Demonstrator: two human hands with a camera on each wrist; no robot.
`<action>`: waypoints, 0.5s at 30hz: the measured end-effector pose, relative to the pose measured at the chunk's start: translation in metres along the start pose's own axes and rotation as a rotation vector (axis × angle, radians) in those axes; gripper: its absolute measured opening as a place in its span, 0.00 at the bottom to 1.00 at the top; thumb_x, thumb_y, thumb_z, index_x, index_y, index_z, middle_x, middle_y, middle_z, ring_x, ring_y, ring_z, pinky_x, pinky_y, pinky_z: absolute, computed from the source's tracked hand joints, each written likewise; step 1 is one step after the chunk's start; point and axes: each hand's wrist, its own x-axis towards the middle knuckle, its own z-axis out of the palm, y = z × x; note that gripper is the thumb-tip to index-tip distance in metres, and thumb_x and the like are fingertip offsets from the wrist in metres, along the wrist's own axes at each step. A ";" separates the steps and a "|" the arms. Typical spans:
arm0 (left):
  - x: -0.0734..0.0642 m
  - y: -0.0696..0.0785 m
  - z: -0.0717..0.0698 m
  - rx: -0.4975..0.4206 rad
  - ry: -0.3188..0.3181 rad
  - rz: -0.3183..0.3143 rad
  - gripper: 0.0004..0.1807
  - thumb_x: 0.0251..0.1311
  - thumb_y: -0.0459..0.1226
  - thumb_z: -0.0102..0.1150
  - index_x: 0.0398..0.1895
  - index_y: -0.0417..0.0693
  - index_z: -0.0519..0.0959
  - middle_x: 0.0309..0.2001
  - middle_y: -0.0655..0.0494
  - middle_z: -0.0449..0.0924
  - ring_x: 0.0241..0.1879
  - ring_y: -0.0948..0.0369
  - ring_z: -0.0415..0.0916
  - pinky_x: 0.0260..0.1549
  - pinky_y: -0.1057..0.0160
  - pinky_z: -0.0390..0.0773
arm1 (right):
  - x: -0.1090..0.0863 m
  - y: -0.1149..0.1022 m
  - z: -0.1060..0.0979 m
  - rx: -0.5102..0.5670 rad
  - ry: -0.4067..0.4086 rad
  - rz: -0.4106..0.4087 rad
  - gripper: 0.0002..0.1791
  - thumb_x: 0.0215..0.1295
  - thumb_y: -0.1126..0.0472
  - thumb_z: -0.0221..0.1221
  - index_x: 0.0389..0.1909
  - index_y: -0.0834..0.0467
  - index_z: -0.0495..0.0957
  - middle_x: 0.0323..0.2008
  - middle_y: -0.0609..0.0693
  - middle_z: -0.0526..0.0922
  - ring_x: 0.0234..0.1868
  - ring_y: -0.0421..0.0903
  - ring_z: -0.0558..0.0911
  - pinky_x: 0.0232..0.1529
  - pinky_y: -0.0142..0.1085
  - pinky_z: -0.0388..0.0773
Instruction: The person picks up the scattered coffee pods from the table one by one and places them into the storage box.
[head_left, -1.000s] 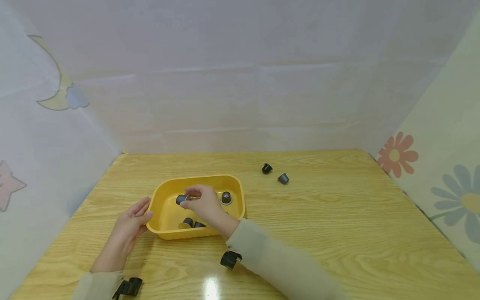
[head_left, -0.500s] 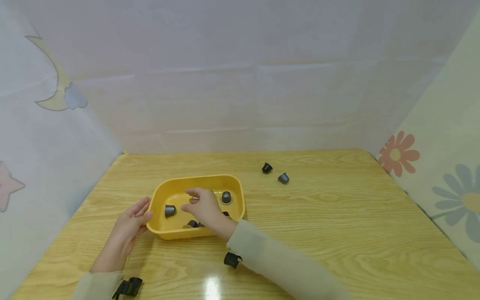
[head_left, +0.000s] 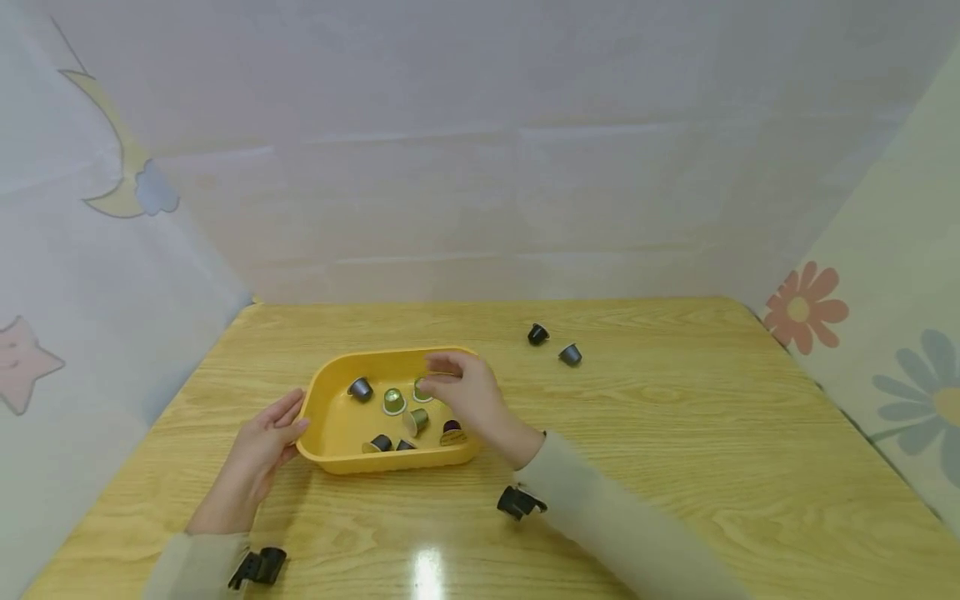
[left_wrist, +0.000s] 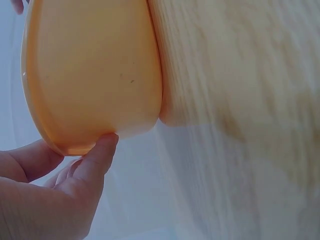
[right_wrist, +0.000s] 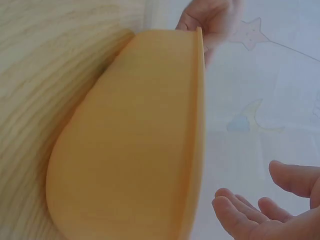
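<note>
A yellow plastic tray (head_left: 352, 463) holds several coffee capsules. My left hand (head_left: 261, 442) grips its left end, the thumb (left_wrist: 102, 155) against the wall. My right hand (head_left: 474, 396) hovers over the right end, thumb and fingers apart with nothing between them, as the right wrist view confirms. Beneath its fingertips sits a green capsule (head_left: 422, 390), partly hidden. Two more green capsules (head_left: 393, 401) lie mid-tray, and a dark grey capsule (head_left: 361, 389) is at the far left. Near the front wall are dark capsules (head_left: 381, 443) and a purple one (head_left: 452, 428).
Behind and right of the tray, a black capsule (head_left: 537, 334) and a grey capsule (head_left: 570, 355) lie on the wooden table (head_left: 675, 417). Printed cloth walls (head_left: 480, 200) enclose the table at the back and sides.
My right hand has let go of the dark grey capsule and moved right, uncovering the green capsules. That capsule rolled left, then shifted to the back left. My left hand stays on the tray.
</note>
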 end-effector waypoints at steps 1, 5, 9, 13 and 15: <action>0.000 0.000 -0.001 0.002 0.000 0.001 0.36 0.78 0.29 0.41 0.81 0.43 0.39 0.80 0.47 0.39 0.77 0.48 0.46 0.45 0.77 0.77 | -0.001 -0.001 -0.004 0.005 0.008 -0.005 0.22 0.67 0.72 0.62 0.62 0.69 0.75 0.59 0.66 0.78 0.59 0.60 0.80 0.56 0.43 0.81; 0.001 -0.001 -0.002 0.004 0.004 -0.005 0.36 0.78 0.30 0.42 0.81 0.44 0.40 0.80 0.46 0.41 0.77 0.47 0.47 0.46 0.76 0.77 | -0.003 0.001 -0.020 0.008 0.053 -0.027 0.22 0.66 0.74 0.62 0.61 0.70 0.75 0.57 0.67 0.79 0.58 0.60 0.81 0.55 0.42 0.81; 0.001 -0.001 -0.003 0.011 0.005 -0.002 0.36 0.78 0.30 0.42 0.81 0.43 0.40 0.80 0.46 0.41 0.77 0.47 0.48 0.46 0.75 0.78 | -0.004 0.004 -0.039 -0.006 0.094 -0.026 0.23 0.66 0.73 0.62 0.62 0.71 0.74 0.58 0.68 0.78 0.59 0.61 0.80 0.56 0.41 0.80; 0.002 -0.001 -0.002 0.007 0.002 0.005 0.35 0.78 0.30 0.41 0.81 0.43 0.40 0.80 0.46 0.40 0.77 0.47 0.48 0.46 0.75 0.77 | -0.006 0.008 -0.057 -0.033 0.130 -0.020 0.23 0.69 0.71 0.61 0.63 0.71 0.73 0.60 0.69 0.77 0.61 0.62 0.79 0.58 0.42 0.79; 0.002 -0.002 -0.002 -0.002 0.003 0.004 0.35 0.78 0.30 0.41 0.81 0.43 0.40 0.80 0.46 0.40 0.77 0.47 0.48 0.46 0.75 0.77 | -0.006 0.010 -0.064 -0.049 0.156 -0.032 0.22 0.69 0.71 0.60 0.63 0.70 0.73 0.59 0.68 0.78 0.60 0.61 0.79 0.58 0.42 0.79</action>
